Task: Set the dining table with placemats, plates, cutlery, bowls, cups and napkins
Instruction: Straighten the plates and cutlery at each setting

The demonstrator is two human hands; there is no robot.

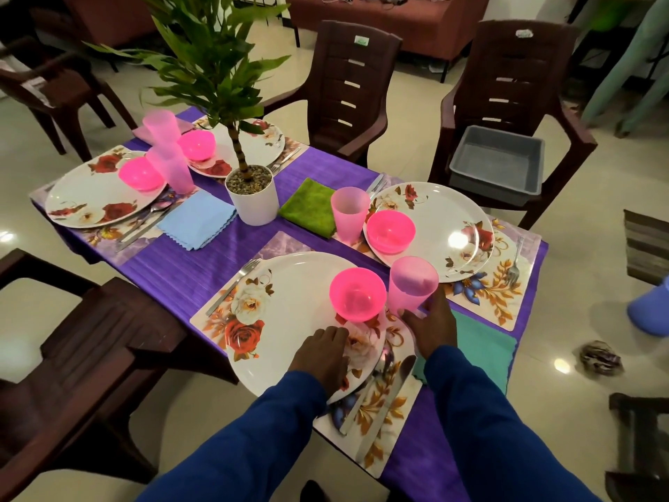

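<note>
Cup (412,282), pink, near setting: held at its base by right hand (432,329) fingers; left hand (322,351) lies flat on plate (289,313). Placement step judged underway; release beside bowl (357,294) required next.

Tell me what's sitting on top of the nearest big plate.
On the nearest plate sits a pink bowl, near its right edge, and the left hand rests on the near rim. The hand hides part of the plate's flower print. What is inside the bowl cannot be made out.
</note>
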